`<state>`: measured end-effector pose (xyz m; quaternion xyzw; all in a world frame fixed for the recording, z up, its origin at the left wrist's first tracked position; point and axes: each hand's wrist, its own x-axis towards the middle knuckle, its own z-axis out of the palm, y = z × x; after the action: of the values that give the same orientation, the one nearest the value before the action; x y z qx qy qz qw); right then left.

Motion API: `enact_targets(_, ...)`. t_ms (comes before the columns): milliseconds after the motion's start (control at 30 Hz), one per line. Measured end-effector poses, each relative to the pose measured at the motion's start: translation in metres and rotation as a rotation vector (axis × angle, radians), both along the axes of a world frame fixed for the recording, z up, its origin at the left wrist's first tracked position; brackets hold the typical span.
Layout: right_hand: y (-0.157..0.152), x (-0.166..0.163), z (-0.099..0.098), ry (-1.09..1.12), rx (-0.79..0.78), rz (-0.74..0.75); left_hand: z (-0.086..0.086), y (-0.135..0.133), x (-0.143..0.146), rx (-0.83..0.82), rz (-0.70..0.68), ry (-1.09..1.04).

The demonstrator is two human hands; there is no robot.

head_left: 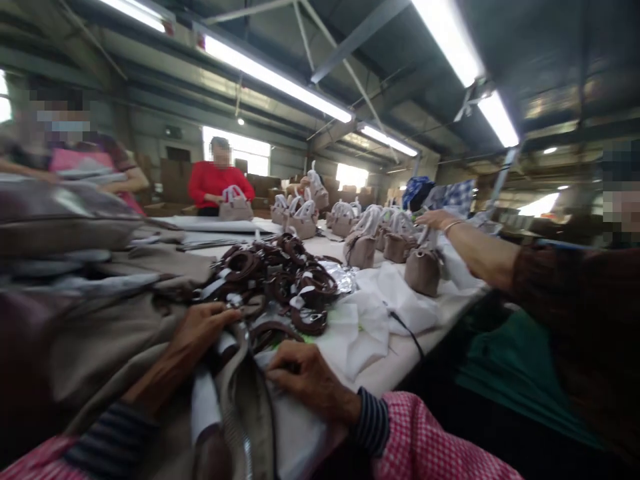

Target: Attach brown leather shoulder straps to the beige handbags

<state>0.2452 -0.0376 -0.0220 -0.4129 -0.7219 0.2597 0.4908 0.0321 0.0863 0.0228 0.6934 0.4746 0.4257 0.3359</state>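
A taupe bag (257, 407) with an open zipper lies in front of me, its mouth toward my hands. My left hand (197, 337) is closed on the far end of the zipper edge, fingers pressed together. Curled in a pinch, my right hand (307, 380) is at the bag's right edge; its fingertips are partly hidden. White paper (206, 403) shows beside the zipper. Just beyond both hands sits a heap of coiled dark brown straps (285, 270) with metal fittings and white wraps.
More taupe bag pieces (115, 333) are piled on the left. Several small finished bags (423, 270) with wrapped handles stand farther back. White sheets (370, 320) and a black cord (407, 330) lie right. A co-worker's arm (480, 250) reaches in; a person in red (220, 177) handles a bag.
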Motion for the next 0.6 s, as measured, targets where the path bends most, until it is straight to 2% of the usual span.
enact_targets(100, -0.004, 0.0, 0.005, 0.012, 0.005, -0.024, -0.002, -0.001, 0.002, 0.009, 0.063, 0.049)
enact_targets(300, -0.007, 0.006, 0.009, 0.024, 0.136, -0.104, -0.003, -0.01, 0.008, 0.12, 0.176, 0.135)
enact_targets(467, 0.015, -0.001, 0.04, -0.122, 0.172, -0.119, -0.01, 0.0, 0.005, 0.077, 0.125, 0.091)
enact_targets(533, 0.031, -0.011, 0.049, -0.208, 0.116, -0.156, -0.013, 0.007, 0.003, 0.042, 0.093, 0.065)
enact_targets(600, 0.047, -0.023, 0.05, -0.307, 0.007, -0.158, -0.014, 0.01, 0.001, 0.023, 0.069, 0.044)
